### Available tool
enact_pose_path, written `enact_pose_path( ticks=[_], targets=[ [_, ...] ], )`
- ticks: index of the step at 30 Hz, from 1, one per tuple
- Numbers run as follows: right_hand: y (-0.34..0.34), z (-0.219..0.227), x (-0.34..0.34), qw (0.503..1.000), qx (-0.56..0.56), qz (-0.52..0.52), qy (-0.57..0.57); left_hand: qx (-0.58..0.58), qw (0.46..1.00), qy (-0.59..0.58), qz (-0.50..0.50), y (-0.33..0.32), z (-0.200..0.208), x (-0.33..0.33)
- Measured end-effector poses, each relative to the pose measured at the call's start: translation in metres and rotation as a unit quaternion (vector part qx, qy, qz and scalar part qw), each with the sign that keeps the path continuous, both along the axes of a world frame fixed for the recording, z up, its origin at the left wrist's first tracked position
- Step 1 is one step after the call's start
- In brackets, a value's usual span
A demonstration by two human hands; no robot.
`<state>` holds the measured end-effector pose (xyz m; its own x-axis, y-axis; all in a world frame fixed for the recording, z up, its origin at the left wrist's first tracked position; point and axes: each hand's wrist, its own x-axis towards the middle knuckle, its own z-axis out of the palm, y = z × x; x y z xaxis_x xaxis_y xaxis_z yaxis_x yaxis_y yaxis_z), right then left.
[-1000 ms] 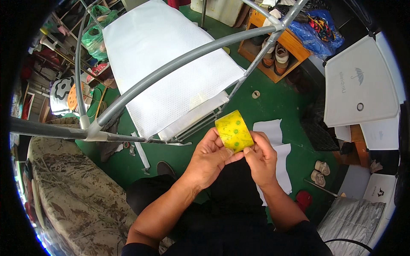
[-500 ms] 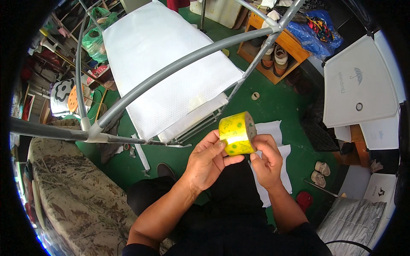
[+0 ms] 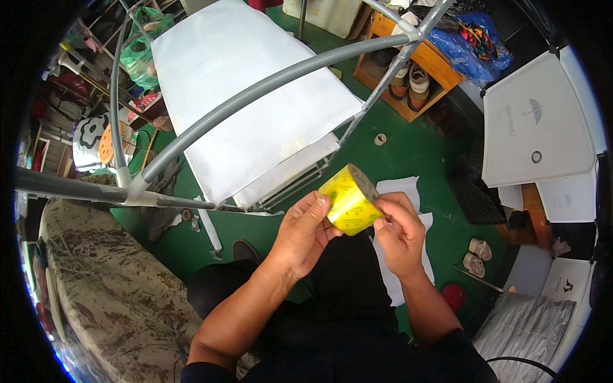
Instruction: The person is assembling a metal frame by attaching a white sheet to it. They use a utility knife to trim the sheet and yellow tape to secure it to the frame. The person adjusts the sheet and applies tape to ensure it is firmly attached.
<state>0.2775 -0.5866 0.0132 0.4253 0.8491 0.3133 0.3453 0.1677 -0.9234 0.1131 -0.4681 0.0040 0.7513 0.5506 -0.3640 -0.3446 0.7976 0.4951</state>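
Note:
A wide roll of yellow packing tape (image 3: 348, 204) with green print is held between both hands, above my lap. My left hand (image 3: 303, 230) grips its left side, the thumb lying on the yellow face and the fingers underneath. At the roll's right edge, my right hand (image 3: 402, 233) has its thumb and bent forefinger pressed close together against the tape. Whether a loose tape end sits between those fingertips is too small to tell. The roll is tilted, with its grey core side turned up and to the right.
Ahead stands a grey tube frame (image 3: 268, 89) around a white padded board (image 3: 242, 96). White sheets (image 3: 399, 191) lie on the green floor right of my legs. A camouflage-covered seat (image 3: 108, 274) is at left. Shoes sit in a wooden shelf (image 3: 440, 80); white panels (image 3: 536, 121) stand at right.
The tape roll has been turned in my hands, so its core side now tilts upward. My left thumb has shifted to the roll's upper left edge.

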Motion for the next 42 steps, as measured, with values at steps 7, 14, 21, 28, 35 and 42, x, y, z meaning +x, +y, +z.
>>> enact_pose_path(
  ticks=[7,14,21,28,35,42],
  targets=[
    [0.0,0.003,-0.001,0.999,-0.008,0.009,0.032,-0.053,0.998,-0.005,0.021,-0.001,0.027,0.008],
    [0.004,0.007,-0.004,0.997,-0.028,0.0,0.077,0.048,0.999,-0.019,0.007,-0.003,0.001,0.001],
    [0.006,0.005,0.003,0.996,0.011,0.044,0.076,-0.075,0.995,-0.062,0.008,0.002,0.009,-0.001],
    [0.008,0.005,-0.001,0.992,-0.034,-0.001,0.125,0.039,0.999,0.027,-0.017,-0.005,0.007,0.0],
    [0.011,0.003,-0.004,0.988,-0.073,-0.028,0.136,0.095,0.994,0.052,-0.004,-0.007,0.004,0.003],
    [0.017,0.011,-0.014,0.978,-0.122,-0.069,0.155,0.203,0.975,0.087,0.03,-0.019,0.009,0.011]
  ],
)
